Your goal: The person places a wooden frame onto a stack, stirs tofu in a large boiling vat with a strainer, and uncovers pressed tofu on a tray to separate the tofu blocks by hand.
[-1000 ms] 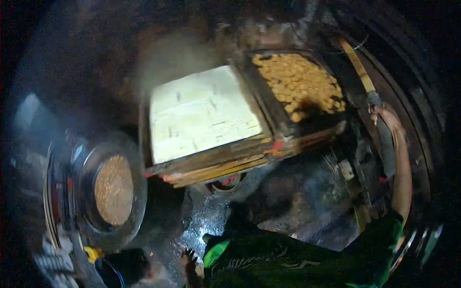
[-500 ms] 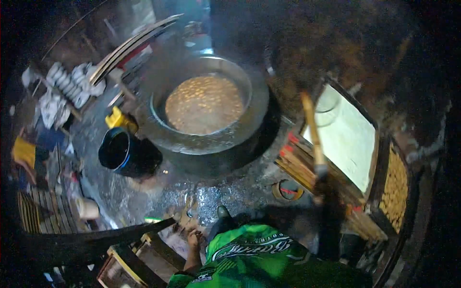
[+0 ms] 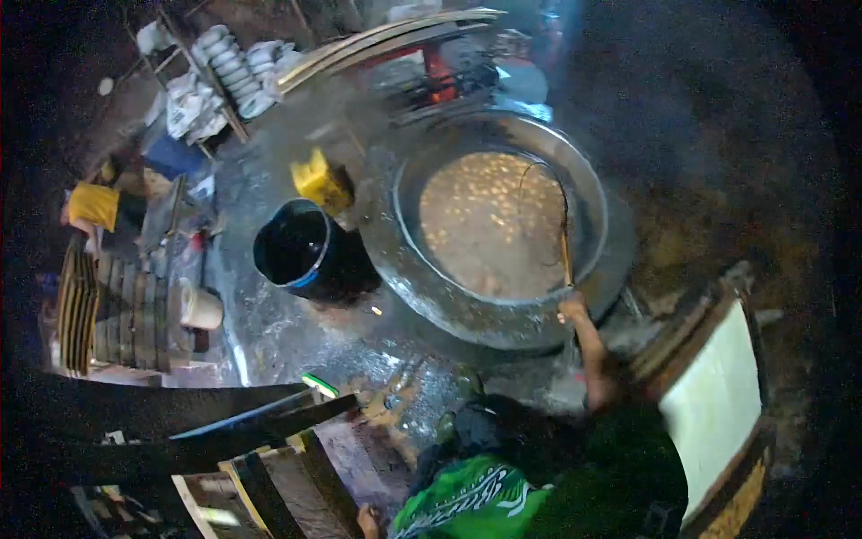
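Note:
My right hand is closed around the wooden handle of a long-handled skimmer. Its thin round hoop reaches over the wide metal pot; whether mesh fills the hoop is too blurred to tell. Many small yellowish pieces float in the cloudy, steaming liquid inside. Low at the bottom edge, my left hand hangs beside wooden frames, mostly cut off, its fingers unclear. To the right of my body lies a tray with a smooth pale surface.
Left of the pot stand a dark bucket and a yellow container. Curved boards lie behind it. Farther left are a person in a yellow top, stacked slats and a pale tub. The floor looks wet.
My right hand has swung the skimmer left from above the pale tray to over the pot. The view has turned right, and my left hand now sits lower at the frame's edge.

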`<state>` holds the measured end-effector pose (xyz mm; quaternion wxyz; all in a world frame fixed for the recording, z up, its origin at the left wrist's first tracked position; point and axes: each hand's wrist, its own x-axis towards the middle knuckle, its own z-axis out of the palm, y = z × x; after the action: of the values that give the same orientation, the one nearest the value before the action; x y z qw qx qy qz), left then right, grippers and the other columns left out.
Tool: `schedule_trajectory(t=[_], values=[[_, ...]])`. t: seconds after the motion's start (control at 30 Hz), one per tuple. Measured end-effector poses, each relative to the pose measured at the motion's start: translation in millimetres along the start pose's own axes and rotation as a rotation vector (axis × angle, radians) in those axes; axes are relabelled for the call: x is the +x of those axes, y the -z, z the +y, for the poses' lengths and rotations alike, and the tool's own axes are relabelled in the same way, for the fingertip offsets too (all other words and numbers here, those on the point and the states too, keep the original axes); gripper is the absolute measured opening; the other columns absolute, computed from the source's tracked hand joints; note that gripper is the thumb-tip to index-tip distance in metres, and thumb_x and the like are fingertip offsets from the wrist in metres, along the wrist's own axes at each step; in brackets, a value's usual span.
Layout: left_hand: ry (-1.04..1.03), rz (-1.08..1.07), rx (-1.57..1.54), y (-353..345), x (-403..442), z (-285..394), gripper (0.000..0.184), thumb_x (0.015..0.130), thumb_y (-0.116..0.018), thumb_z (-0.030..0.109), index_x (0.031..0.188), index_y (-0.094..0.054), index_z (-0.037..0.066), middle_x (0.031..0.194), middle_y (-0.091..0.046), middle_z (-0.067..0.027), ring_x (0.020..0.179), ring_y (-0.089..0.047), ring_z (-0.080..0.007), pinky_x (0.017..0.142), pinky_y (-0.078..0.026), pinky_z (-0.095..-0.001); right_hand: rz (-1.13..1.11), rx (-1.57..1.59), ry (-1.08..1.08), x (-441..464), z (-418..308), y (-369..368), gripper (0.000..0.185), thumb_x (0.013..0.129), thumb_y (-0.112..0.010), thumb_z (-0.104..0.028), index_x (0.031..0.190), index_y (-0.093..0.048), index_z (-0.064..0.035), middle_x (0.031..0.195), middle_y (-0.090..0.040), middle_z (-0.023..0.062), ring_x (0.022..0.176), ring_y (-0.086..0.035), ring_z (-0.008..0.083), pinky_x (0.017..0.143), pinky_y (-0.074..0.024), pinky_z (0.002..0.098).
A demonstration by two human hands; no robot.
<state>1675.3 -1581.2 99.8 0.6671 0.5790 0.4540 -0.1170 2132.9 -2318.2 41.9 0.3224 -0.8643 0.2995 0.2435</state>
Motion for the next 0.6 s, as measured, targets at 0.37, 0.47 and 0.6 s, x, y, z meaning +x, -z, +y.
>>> schedule_trajectory(t=[0.37,0.47,0.6], values=[[0.321,0.184,0.004,-96.1,-23.4,37.6,0.026,0.091,-0.057,0.036,0.082,-0.057,0.012,0.073,-0.054,-0.0003,0.076,-0.062,-0.0203,0.051,-0.044,-0.0355,0.622,-0.111,0.255,43.5,-153.0,-54.5,0.023,0.075,-0.059,-0.02,0.087,-0.067,-0.0021,0.08,-0.065,0.0177,0.071,-0.062,0.0339,0.063,-0.0495,0.0437],[0.322,0.177,-0.017,-113.9,4.0,59.7,0.025,0.092,-0.057,0.036,0.082,-0.057,0.012,0.073,-0.054,-0.0001,0.077,-0.063,-0.0211,0.052,-0.044,-0.0362,0.118,-0.218,0.254,-14.1,-79.1,8.8,0.023,0.07,-0.06,-0.017,0.085,-0.065,-0.001,0.078,-0.062,0.019,0.072,-0.062,0.0321,0.062,-0.0481,0.0442],[0.259,0.064,-0.023,-135.8,35.9,92.4,0.025,0.092,-0.057,0.037,0.086,-0.057,0.013,0.077,-0.056,-0.0002,0.082,-0.063,-0.0224,0.054,-0.047,-0.0382,0.238,-0.317,0.222,-57.2,30.6,36.5,0.019,0.071,-0.06,-0.015,0.081,-0.063,0.0002,0.083,-0.06,0.0196,0.077,-0.059,0.0324,0.066,-0.0453,0.048]])
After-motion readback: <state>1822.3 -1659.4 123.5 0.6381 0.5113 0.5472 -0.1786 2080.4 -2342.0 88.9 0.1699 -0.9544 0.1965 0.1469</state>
